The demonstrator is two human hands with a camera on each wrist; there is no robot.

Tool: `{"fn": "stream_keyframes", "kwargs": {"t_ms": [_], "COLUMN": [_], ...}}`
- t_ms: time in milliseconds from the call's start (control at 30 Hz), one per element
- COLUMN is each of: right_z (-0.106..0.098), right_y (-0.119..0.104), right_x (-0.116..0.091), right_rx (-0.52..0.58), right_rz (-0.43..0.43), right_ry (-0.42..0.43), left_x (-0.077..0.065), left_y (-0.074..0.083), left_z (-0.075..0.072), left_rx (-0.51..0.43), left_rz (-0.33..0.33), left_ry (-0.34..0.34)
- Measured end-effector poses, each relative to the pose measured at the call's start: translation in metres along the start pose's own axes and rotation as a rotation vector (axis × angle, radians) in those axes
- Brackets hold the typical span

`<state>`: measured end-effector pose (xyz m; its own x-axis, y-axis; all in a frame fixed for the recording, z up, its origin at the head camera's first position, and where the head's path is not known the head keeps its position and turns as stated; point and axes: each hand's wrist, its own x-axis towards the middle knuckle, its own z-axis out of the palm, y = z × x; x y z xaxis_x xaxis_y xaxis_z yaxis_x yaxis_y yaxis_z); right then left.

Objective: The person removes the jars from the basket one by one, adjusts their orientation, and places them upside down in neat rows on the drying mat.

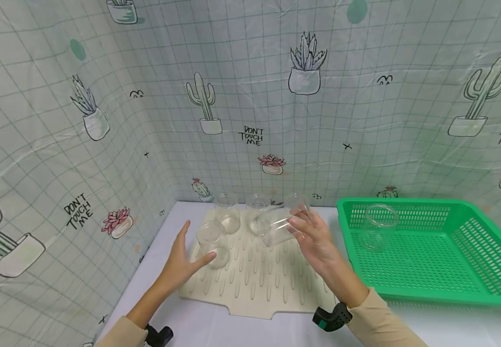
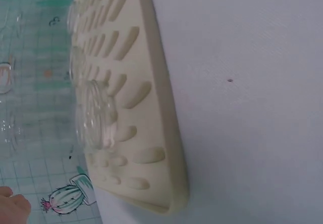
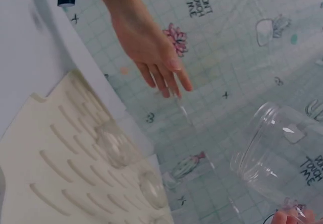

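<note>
My right hand (image 1: 319, 243) holds a clear plastic jar (image 1: 272, 226) tilted on its side above a cream ridged mat (image 1: 250, 284). In the right wrist view, the held jar (image 3: 282, 153) shows at the right, with fingertips (image 3: 295, 217) below it. My left hand (image 1: 181, 262) has its thumb and fingers spread beside another clear jar (image 1: 210, 235), which stands upright at the mat's left side. Behind that one stand a back-left jar (image 1: 226, 212) and a back-middle jar (image 1: 255, 205). The left wrist view shows the near jar's base (image 2: 98, 118) on the mat.
A green perforated basket (image 1: 441, 296) sits at the right of the white table (image 1: 198, 327), with one clear jar (image 1: 378, 226) standing inside at its left. A cactus-printed curtain (image 1: 241, 96) rises behind the table and along its left.
</note>
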<state>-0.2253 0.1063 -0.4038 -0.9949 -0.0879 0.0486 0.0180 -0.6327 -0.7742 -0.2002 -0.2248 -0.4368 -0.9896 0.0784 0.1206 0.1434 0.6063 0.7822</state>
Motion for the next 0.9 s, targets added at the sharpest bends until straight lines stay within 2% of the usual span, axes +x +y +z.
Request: {"fn": "stream_keyframes", "kwargs": {"t_ms": [333,533,733,900], "right_z": [0.001,0.002,0.003,0.002], "right_y": [0.014,0.02,0.027,0.032], "right_x": [0.003,0.007,0.011,0.013], "right_rx": [-0.073,-0.115,-0.143,-0.217], "right_rz": [0.035,0.053,0.068,0.097], "right_ry": [0.026,0.035,0.063,0.053], "left_x": [-0.013,-0.021,-0.026,-0.03], "left_y": [-0.025,-0.032,-0.036,-0.037], "left_z": [0.011,0.017,0.02,0.023], "left_rx": [0.178,0.212,0.244,0.273], "left_rz": [-0.063,-0.122,-0.119,-0.1], "left_ry": [-0.101,-0.137,-0.16,-0.183]}}
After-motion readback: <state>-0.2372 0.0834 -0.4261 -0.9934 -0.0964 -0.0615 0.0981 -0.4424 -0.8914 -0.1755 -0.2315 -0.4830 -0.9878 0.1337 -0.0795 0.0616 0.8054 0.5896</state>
